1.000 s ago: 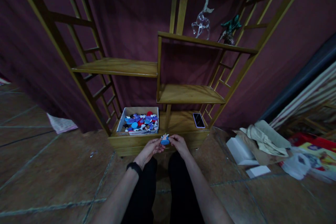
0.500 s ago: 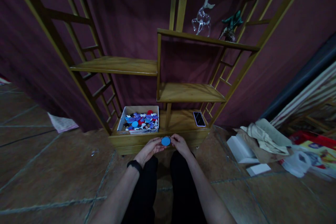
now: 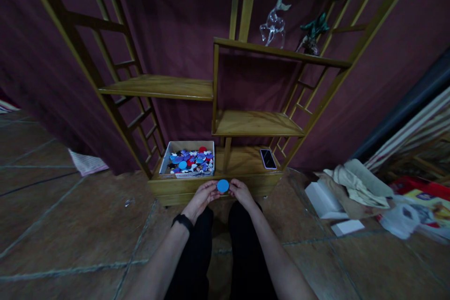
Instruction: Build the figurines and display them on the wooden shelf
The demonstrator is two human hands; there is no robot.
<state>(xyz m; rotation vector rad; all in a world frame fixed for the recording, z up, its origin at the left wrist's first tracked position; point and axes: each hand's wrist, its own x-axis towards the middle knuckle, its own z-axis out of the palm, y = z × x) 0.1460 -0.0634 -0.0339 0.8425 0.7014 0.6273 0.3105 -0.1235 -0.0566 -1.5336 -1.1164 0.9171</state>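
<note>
A round, flat blue disc (image 3: pixel 222 186) is held between my two hands, in front of the low edge of a wooden shelf unit. My left hand (image 3: pixel 204 195), with a black band on its wrist, grips the disc's left edge between thumb and fingers. From the other side my right hand (image 3: pixel 242 193) pinches the right edge. Just beyond my left hand, an open box (image 3: pixel 162 167) on the bottom shelf holds several loose pieces in blue, purple, red, white and black, with round discs among them. The disc's underside is hidden.
A phone (image 3: pixel 268 159) lies on the bottom shelf (image 3: pixel 242 159) to the right. Higher up stand a clear horse-like figurine (image 3: pixel 274 23) and a green figurine (image 3: pixel 312 35). White boxes (image 3: pixel 323 199), cloth (image 3: pixel 355 187) and a plastic bag (image 3: pixel 401 219) lie on the floor at right.
The blue disc is tilted a little more toward my view and sits slightly higher. Both hands keep hold of it, and the whole view has shifted slightly.
</note>
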